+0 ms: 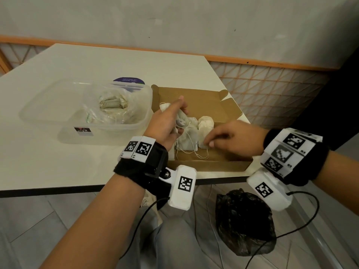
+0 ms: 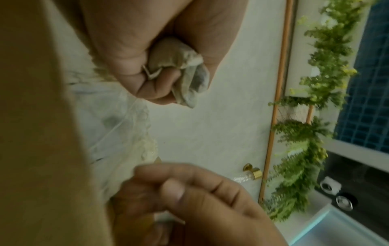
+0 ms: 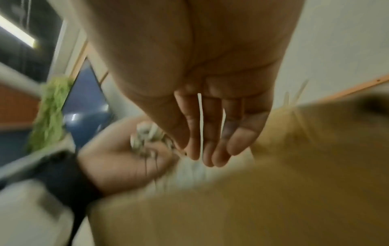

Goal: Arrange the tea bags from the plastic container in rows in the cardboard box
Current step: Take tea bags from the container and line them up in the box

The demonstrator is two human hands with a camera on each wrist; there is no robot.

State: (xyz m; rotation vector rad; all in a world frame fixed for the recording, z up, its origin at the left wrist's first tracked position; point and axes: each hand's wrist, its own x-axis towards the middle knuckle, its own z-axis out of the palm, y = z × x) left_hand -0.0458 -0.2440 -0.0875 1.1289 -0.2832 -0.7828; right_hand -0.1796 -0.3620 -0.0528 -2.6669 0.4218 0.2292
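Observation:
The brown cardboard box [image 1: 213, 165] stands open at the table's right front corner, its lid folded back. Two rows of pale tea bags [image 1: 187, 141] lie in its left half, strings trailing toward me. My left hand [image 1: 175, 118] hovers over the box's left side and grips a bunch of tea bags [image 1: 182, 121]; the left wrist view shows them crumpled in the fist [image 2: 181, 71]. My right hand [image 1: 211, 143] reaches in from the right, fingers nearly straight [image 3: 210, 141], fingertips touching the right-hand tea bag [image 1: 206, 129]. The clear plastic container [image 1: 48, 111] sits to the left.
Inside the container a clear bag [image 1: 112, 105] holds more tea bags. A purple round lid [image 1: 129, 81] lies behind it. The table's front edge [image 1: 58, 189] runs just before the box. A black plastic bag [image 1: 244, 220] sits on the floor below.

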